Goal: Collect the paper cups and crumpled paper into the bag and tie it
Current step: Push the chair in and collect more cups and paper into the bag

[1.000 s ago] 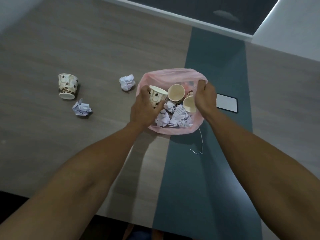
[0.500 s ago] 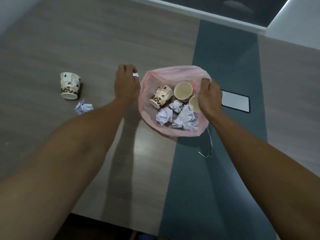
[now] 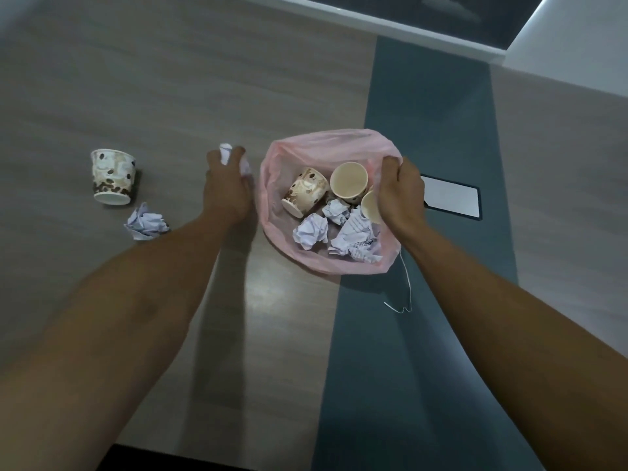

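Note:
A pink plastic bag (image 3: pixel 328 139) lies open on the table, holding three paper cups (image 3: pixel 306 192) and several crumpled papers (image 3: pixel 311 229). My right hand (image 3: pixel 399 192) grips the bag's right rim. Just left of the bag, my left hand (image 3: pixel 226 186) is closed around a crumpled paper ball (image 3: pixel 226 153), white bits showing between the fingers. One patterned paper cup (image 3: pixel 112 176) stands upside down at the far left, with another crumpled paper (image 3: pixel 146 222) lying beside it.
A thin white string (image 3: pixel 406 290) trails from under the bag onto the teal strip of the table. A phone (image 3: pixel 450 197) lies right of the bag. The table's near edge runs along the bottom of the view.
My left hand dropped a cup into the bag, moved left and closed on the crumpled paper ball beside the bag. My right hand stayed on the rim.

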The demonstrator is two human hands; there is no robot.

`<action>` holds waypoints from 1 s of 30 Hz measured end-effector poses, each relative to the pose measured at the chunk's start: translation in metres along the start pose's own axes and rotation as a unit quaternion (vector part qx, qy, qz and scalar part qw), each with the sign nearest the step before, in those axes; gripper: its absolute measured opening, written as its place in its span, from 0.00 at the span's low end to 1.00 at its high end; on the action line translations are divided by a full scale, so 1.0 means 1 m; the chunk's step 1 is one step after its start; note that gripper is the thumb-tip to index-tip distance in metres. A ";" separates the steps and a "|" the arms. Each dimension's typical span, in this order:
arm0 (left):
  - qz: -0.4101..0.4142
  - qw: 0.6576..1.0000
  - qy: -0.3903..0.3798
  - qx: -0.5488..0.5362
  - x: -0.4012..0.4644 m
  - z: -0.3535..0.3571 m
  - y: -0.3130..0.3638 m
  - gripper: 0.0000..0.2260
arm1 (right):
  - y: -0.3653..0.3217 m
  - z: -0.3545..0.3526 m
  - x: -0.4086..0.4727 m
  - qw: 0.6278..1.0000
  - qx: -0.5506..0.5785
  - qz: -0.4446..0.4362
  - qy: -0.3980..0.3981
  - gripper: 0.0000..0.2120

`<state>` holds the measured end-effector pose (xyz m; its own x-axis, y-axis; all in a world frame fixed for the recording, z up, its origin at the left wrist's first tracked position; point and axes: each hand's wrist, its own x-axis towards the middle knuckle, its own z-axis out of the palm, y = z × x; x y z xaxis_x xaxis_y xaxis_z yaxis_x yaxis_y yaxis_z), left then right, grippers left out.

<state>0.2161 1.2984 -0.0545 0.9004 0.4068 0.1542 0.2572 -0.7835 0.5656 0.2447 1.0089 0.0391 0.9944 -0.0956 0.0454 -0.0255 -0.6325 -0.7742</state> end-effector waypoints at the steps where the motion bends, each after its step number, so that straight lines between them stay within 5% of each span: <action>1: -0.002 0.996 0.066 -0.065 -0.007 -0.006 0.011 0.23 | -0.002 -0.001 -0.001 1.000 0.003 0.002 0.000 0.17; 4: 0.018 0.957 0.162 -0.240 -0.031 -0.022 0.048 0.29 | -0.005 -0.002 -0.003 1.000 0.012 0.013 -0.002 0.17; 7: 0.109 0.954 0.078 -0.269 -0.063 -0.021 0.072 0.28 | -0.006 -0.003 -0.005 1.000 0.013 0.023 -0.003 0.18; 12: 0.195 0.955 -0.100 -0.200 -0.086 0.001 0.089 0.29 | -0.006 -0.004 -0.004 0.999 0.020 0.025 0.003 0.18; 16: 0.266 0.953 -0.129 -0.060 -0.085 0.017 0.102 0.29 | -0.006 -0.006 -0.006 1.000 0.019 0.021 0.003 0.17; 19: 0.344 0.935 -0.072 0.052 -0.081 0.021 0.093 0.24 | -0.004 -0.008 -0.006 0.999 0.023 0.027 0.000 0.18; 24: 0.159 0.984 0.081 0.003 -0.069 0.013 0.070 0.13 | 0.000 -0.012 -0.005 0.999 0.020 0.027 -0.003 0.16; 27: 0.007 0.998 -0.019 -0.059 -0.056 0.014 0.047 0.08 | 0.004 -0.013 -0.006 0.999 0.015 0.028 -0.007 0.16; 30: -0.021 0.988 -0.112 -0.106 -0.047 0.009 0.037 0.17 | 0.008 -0.014 -0.006 1.000 0.009 0.022 -0.008 0.16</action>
<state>0.1866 1.2464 -0.0482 0.9517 0.3041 -0.0421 0.2376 -0.6425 0.7286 0.2366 0.9941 0.0416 0.9939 -0.1105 0.0007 -0.0678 -0.6142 -0.7863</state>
